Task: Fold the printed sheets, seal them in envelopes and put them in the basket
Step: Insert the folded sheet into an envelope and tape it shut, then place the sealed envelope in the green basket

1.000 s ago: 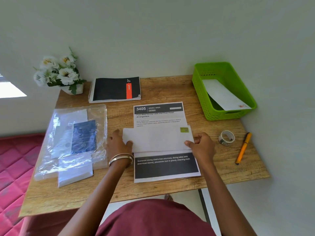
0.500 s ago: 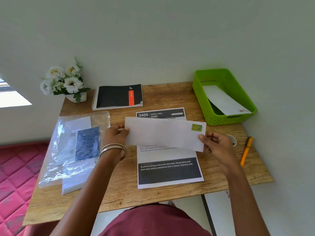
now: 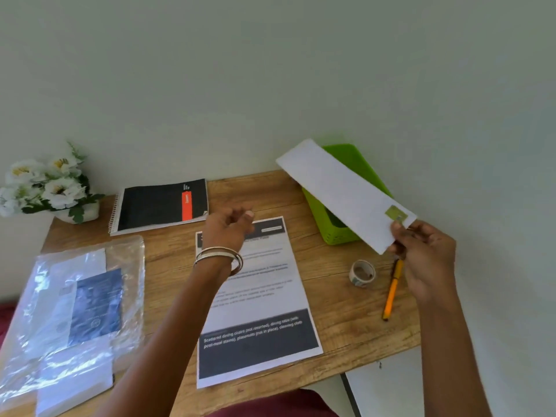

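Note:
My right hand grips a long white envelope by its stamped end and holds it slanted in the air over the green basket, hiding most of the basket. My left hand hovers above the top of the printed sheet, fingers loosely curled and holding nothing. The sheet lies flat and unfolded in the middle of the wooden table, with a dark band of white text near its front edge.
A roll of tape and an orange pen lie right of the sheet. A plastic pack of envelopes sits front left, a black notebook and white flowers at the back. The wall stands close behind.
The envelope was lifted off the sheet with both hands. My left hand let go of it, and my right hand swung it up and right over the basket.

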Demonstrator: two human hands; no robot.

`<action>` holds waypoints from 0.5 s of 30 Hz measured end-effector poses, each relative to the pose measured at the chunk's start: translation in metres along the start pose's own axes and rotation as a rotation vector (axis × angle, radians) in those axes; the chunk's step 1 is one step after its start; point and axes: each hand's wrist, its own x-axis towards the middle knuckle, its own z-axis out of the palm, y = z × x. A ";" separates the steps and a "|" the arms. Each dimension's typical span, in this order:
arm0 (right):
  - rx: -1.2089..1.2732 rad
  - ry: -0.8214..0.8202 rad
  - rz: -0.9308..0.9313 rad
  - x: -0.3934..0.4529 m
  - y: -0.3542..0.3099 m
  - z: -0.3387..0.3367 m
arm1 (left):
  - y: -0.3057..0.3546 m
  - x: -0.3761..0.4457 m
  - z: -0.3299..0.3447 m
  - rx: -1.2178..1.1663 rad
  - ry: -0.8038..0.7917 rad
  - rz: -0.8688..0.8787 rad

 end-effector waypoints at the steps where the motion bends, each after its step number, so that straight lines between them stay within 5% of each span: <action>1: 0.012 0.035 0.000 0.008 0.000 -0.001 | 0.000 0.000 0.009 -0.002 -0.004 -0.001; 15: -0.240 0.140 -0.090 0.085 0.019 0.016 | -0.015 -0.008 0.068 0.012 -0.041 -0.066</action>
